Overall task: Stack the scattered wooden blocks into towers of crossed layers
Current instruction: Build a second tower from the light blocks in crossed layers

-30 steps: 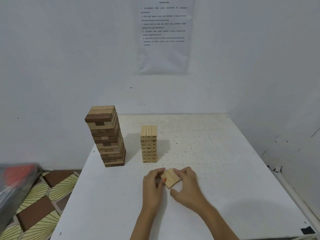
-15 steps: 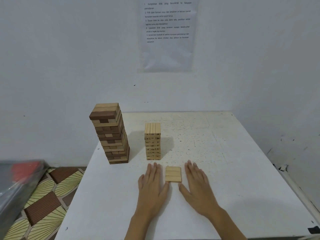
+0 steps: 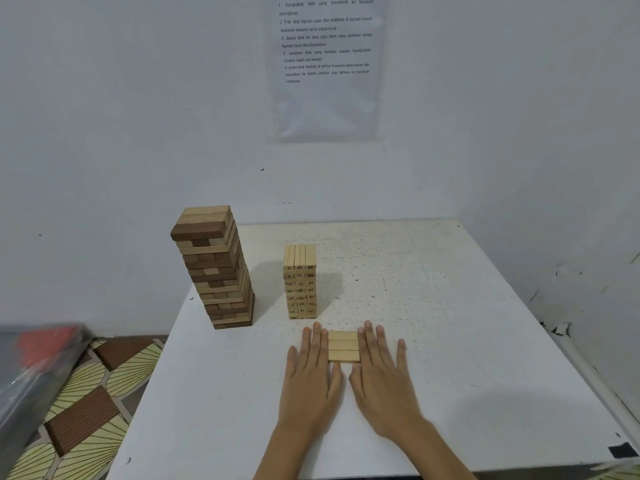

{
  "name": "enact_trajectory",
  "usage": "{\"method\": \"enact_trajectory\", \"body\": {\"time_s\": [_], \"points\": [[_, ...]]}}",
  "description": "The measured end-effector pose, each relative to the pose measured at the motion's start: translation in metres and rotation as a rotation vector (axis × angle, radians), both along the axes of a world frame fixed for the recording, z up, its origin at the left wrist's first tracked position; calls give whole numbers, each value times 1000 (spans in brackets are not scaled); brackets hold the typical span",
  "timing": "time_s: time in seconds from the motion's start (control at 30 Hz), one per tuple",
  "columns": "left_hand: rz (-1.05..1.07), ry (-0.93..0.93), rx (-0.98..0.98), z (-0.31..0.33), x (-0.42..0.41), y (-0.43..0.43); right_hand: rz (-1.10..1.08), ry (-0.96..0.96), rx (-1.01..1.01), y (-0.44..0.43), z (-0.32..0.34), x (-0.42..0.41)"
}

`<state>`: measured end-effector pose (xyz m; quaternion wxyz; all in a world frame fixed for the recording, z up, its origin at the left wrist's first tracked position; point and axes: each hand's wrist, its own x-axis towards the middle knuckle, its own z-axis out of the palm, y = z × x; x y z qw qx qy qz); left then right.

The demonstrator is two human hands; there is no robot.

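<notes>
Three pale wooden blocks [image 3: 343,346] lie side by side as one flat layer on the white table [image 3: 450,341]. My left hand [image 3: 313,370] lies flat on the table with straight fingers pressed against the layer's left end. My right hand [image 3: 382,372] lies flat the same way against its right end. Behind them stands a short tower of pale numbered blocks [image 3: 300,281]. A taller tower of mixed dark and light blocks [image 3: 216,268] stands at the table's far left edge.
White walls close the table in at the back and right, and a printed sheet [image 3: 325,64] hangs on the back wall. A patterned floor mat [image 3: 86,403] and a blurred grey and red object [image 3: 34,358] lie left of the table.
A second ago both hands held the three blocks lifted and askew. The blocks now lie flat and square on the table, and both hands have flattened and closed in against the layer's ends.
</notes>
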<state>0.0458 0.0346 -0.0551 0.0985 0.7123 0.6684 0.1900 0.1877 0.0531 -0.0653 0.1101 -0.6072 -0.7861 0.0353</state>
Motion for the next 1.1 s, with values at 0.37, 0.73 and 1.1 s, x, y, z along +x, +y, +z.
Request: {"method": "enact_trajectory", "body": {"time_s": [0.37, 0.73, 1.1], "points": [[17, 37, -74, 11, 1, -4, 225, 362, -119, 19, 24, 20], [-18, 26, -85, 11, -1, -6, 447, 400, 50, 50, 26, 24], [-17, 19, -127, 14, -3, -4, 432, 584, -49, 47, 13, 26]]}}
